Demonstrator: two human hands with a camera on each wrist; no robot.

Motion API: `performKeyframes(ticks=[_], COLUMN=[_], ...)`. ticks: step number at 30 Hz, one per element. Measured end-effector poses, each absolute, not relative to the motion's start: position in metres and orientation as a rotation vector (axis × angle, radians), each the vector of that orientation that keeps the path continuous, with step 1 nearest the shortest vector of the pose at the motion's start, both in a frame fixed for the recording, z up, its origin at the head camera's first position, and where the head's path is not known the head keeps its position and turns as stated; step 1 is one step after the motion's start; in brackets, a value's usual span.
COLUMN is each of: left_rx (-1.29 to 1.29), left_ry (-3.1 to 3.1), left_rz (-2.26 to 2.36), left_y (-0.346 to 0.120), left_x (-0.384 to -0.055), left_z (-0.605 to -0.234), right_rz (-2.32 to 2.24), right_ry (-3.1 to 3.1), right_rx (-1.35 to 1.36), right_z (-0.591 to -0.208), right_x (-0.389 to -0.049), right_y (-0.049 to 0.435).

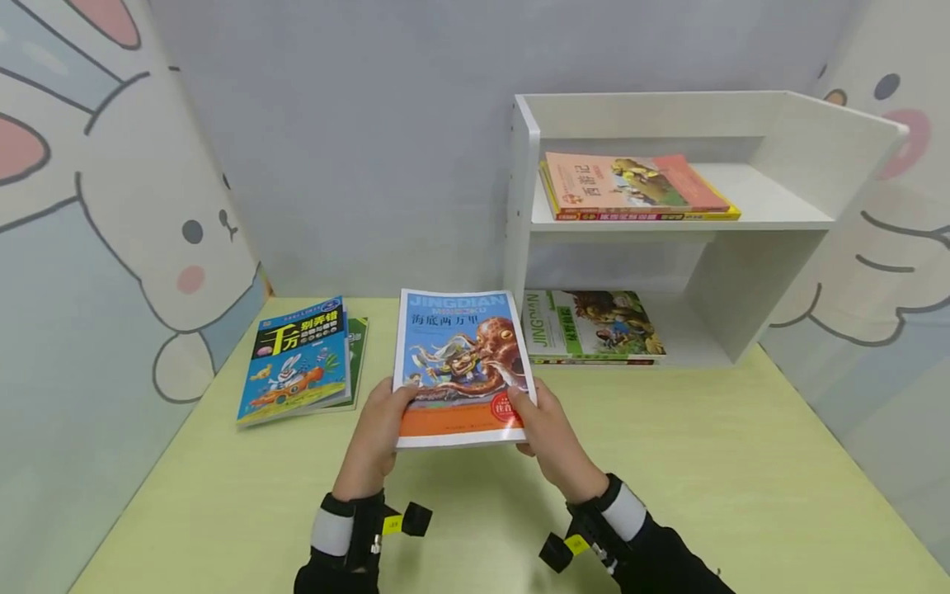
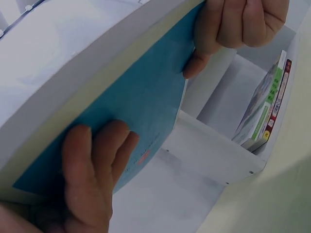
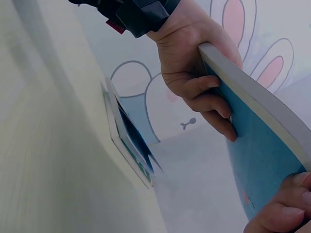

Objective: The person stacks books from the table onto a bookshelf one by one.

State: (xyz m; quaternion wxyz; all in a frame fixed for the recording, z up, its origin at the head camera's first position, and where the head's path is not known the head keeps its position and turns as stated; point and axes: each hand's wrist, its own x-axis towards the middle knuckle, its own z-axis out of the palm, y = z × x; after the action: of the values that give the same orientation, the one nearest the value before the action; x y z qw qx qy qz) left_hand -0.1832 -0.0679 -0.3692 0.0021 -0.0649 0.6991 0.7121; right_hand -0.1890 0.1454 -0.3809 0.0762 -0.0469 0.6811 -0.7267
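Gripping an octopus-cover 海底两万里 book [image 1: 467, 351] with both hands above the pale green surface [image 1: 705, 462].
Nearest, the black sleeves [image 1: 334, 577] are running off the bottom edge. The left hand [image 1: 380, 425] and right hand [image 1: 552, 437] are pinching the lower sides, thumbs resting in front, fingers [image 2: 80, 165] curling onto the blue back cover [image 2: 150, 82]. The step seems to be supporting and steering this book; the next move likely calls for a firm, even two-sided grip. In the head view the book is hiding most of the fingers, and its small back print is blurring in the wrist views. Beyond, a blue rabbit-cover book [image 1: 297, 363] is covering most of a green book [image 1: 359, 363]. Rightward, a white shelf unit [image 1: 521, 165] is holding a 西游记 book [image 1: 594, 181] above and a green-and-white JINGDIAN book [image 1: 594, 322] below; books beneath [image 1: 727, 213] are showing mainly edges.
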Motion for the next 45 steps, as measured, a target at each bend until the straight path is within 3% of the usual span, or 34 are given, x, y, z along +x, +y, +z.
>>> performKeyframes(ticks=[15,28,35,45], left_rx=[-0.036,0.097,0.287,0.285], left_ry=[2.214,2.317,2.361,2.471], left_rz=[2.171,2.005,1.897,1.745], left_y=[-0.050,0.022,0.059,0.083], left_x=[-0.154,-0.157,-0.175,-0.221], left_z=[-0.377,-0.416,-0.426,-0.436], right_rz=[-2.158,-2.041,-1.948,-1.886], right_ry=[2.093,2.261,2.360,2.437], right_rx=[-0.030,0.197,0.296,0.259], right_z=[-0.395,-0.418,-0.425,-0.430], right_x=[-0.146,-0.129,-0.131,-0.160], right_y=[0.167,0.238,0.277,0.301])
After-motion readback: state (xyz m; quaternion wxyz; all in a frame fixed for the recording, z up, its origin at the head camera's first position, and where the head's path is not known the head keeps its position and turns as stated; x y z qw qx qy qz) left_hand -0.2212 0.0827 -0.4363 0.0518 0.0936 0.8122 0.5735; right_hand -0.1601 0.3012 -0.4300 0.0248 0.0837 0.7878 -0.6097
